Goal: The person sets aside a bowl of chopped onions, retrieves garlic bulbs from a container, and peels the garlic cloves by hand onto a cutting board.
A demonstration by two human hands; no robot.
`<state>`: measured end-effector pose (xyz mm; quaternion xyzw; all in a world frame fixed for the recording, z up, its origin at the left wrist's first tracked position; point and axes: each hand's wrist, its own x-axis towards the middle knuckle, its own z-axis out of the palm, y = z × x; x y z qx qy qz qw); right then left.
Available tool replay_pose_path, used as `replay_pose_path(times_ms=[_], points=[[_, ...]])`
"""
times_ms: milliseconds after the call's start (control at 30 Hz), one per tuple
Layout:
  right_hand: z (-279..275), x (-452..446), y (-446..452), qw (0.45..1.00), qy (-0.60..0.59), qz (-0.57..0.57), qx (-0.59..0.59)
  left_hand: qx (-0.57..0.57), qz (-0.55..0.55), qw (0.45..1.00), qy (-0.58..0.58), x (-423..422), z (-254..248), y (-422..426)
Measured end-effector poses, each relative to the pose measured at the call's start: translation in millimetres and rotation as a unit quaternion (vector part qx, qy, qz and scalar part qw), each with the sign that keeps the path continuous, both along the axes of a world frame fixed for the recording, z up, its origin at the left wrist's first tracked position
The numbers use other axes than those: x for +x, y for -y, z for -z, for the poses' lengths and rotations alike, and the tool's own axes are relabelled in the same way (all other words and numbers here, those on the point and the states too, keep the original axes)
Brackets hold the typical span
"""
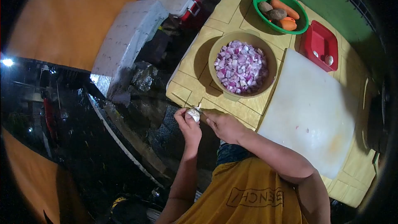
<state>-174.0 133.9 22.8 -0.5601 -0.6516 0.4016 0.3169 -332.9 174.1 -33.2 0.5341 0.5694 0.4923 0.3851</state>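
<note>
At far left, an orange sheet (74, 20) is seen, with a white box (126, 33) and a red-and-white cooler (177, 4) to its right. Next, the left hand (191, 132): a garlic bulb (193, 115) is clamped between thumb and fingers, seated at the fingertips, its stem end pointed up toward the edge of the yellow-covered table (188, 81). The bulb is held off the table's near corner, before the body. Just right of it, the right hand (228, 127) is curled, fingers together, around a thin blade (202, 110), mostly hidden; the blade is brought close against the bulb's stem side, though contact cannot be told. Beyond the hands, a beige pot (212, 56) is filled with chopped purple onion (241, 67). Farther back, carrots (285, 8) and brown roots (277, 14) are held in a green basin (305, 21). Rightward, a white cutting board (306, 108) is laid flat; just behind it, small white pieces (328, 60) are contained in a red tray (321, 37).
</note>
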Motion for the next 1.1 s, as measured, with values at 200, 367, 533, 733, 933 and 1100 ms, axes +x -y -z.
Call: replay_pose_path(times_ms=[200, 367, 533, 733, 933, 1100], points=[[5.9, -4.5, -0.9, 0.998, -0.015, 0.006, 0.056, -0.067, 0.076, 0.992, 0.074, -14.9, -1.2, 1.7], [2.4, -6.3, 0.9, 0.998, -0.004, 0.012, 0.068, -0.010, 0.111, 0.994, -0.004, -10.9, -0.8, 11.3], [-2.8, 0.9, -1.7, 0.999, -0.013, 0.010, 0.035, -0.006, 0.125, 0.992, 0.033, -18.4, -5.0, 11.6], [-6.6, 4.3, 2.6, 1.000, 0.018, 0.013, -0.015, -0.036, 0.097, 0.995, 0.013, -14.1, -7.7, 8.4], [2.3, 2.8, 5.8, 0.998, 0.060, -0.009, 0.026, -0.012, 0.110, 0.986, -0.127, -3.8, -13.6, 12.0], [0.2, 6.1, 4.4, 0.995, 0.091, -0.019, 0.021, 0.031, 0.146, 0.984, -0.097, -13.5, -18.7, 11.2]])
